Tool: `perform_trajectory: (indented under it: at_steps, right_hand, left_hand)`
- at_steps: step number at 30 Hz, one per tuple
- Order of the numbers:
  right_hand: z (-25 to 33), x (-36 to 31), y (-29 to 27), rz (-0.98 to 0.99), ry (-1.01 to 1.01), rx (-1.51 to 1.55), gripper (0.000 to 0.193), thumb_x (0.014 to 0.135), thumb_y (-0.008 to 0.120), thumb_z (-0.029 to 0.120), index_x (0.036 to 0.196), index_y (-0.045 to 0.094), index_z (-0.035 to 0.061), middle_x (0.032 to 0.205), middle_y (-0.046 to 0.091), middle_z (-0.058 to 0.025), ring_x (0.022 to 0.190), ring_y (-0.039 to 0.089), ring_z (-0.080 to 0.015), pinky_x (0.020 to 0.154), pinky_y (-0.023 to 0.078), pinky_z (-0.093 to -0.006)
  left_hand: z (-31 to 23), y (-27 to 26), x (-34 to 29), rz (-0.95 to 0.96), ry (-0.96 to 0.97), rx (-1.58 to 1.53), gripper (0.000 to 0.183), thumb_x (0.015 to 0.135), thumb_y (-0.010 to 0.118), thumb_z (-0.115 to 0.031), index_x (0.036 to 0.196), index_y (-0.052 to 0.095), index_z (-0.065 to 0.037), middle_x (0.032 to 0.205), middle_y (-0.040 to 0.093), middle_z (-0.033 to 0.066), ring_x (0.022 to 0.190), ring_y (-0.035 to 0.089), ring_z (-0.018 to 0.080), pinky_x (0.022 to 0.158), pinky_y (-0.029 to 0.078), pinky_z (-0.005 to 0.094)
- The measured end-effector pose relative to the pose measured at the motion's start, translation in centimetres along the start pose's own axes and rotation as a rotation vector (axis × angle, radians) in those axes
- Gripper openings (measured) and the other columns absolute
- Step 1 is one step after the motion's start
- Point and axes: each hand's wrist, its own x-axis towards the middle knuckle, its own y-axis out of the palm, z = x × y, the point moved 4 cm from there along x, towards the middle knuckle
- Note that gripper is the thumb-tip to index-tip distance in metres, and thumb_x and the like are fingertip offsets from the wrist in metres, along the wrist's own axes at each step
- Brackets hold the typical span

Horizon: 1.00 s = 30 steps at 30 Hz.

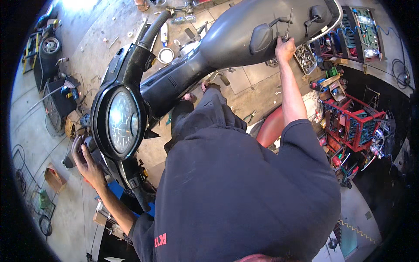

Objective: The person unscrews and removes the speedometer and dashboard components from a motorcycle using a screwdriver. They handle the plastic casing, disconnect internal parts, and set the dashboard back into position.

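A black scooter stands in front of me, its seat stretching to the upper right and its handlebar with the round instrument cluster at the left. My right hand is closed around a screwdriver, shaft pointing away from me, at the near side of the seat. Two black mirrors lie on the seat: one mirror left of that hand, another mirror to its right. At the left, my left hand has its fingers stretched out beside the cluster's housing; whether it touches the scooter I cannot tell.
Pliers and a white ring-shaped part lie on the floor. A metal tray of small parts sits beyond my right hand. Red tool rack and open tool drawers stand at the right. A wheel is at the far left.
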Motion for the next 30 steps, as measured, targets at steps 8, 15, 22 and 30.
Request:
perform_trajectory:
  at_steps: [8,15,22,30]
  right_hand:
    - [-0.8,-5.6,-3.9,0.056,0.231,0.234,0.034,0.08,0.07,0.024,0.097,0.056,-0.0021,0.092,0.065,-0.0216,0.087,0.063,-0.0389,0.08,0.047,-0.0459]
    - [4.9,-23.1,-8.9,0.52,0.398,0.428,0.032,0.08,0.076,0.026,0.095,0.057,0.0045,0.078,0.063,-0.0083,0.073,0.06,-0.0187,0.068,0.049,-0.0354]
    - [13.1,-39.2,-18.4,1.236,0.052,0.915,0.031,0.078,0.078,0.019,0.096,0.058,0.0031,0.089,0.07,-0.007,0.082,0.066,-0.0136,0.075,0.053,-0.0315]
    - [12.6,-46.5,-24.0,1.618,0.142,1.081,0.048,0.082,0.079,0.016,0.117,0.05,0.0019,0.088,0.065,-0.002,0.083,0.059,-0.009,0.076,0.049,-0.0266]
  left_hand:
    - [-6.5,0.7,-7.1,0.034,0.289,0.215,0.029,0.099,0.053,-0.017,0.117,0.059,0.004,0.123,0.058,0.0183,0.117,0.054,0.0297,0.103,0.039,0.0398]
    - [-9.3,3.7,-16.8,0.303,0.334,0.001,0.026,0.094,0.056,-0.014,0.112,0.059,0.003,0.118,0.061,0.0193,0.113,0.058,0.0332,0.101,0.041,0.0432]
    - [-5.0,6.5,-28.3,0.421,0.185,-0.104,0.028,0.087,0.062,0.001,0.115,0.063,-0.002,0.113,0.063,0.0154,0.106,0.061,0.0316,0.092,0.048,0.0383]
    - [-1.3,9.0,-36.1,0.396,0.201,-0.235,0.022,0.081,0.069,0.001,0.103,0.065,-0.002,0.1,0.065,0.0136,0.095,0.063,0.0306,0.084,0.05,0.0379]
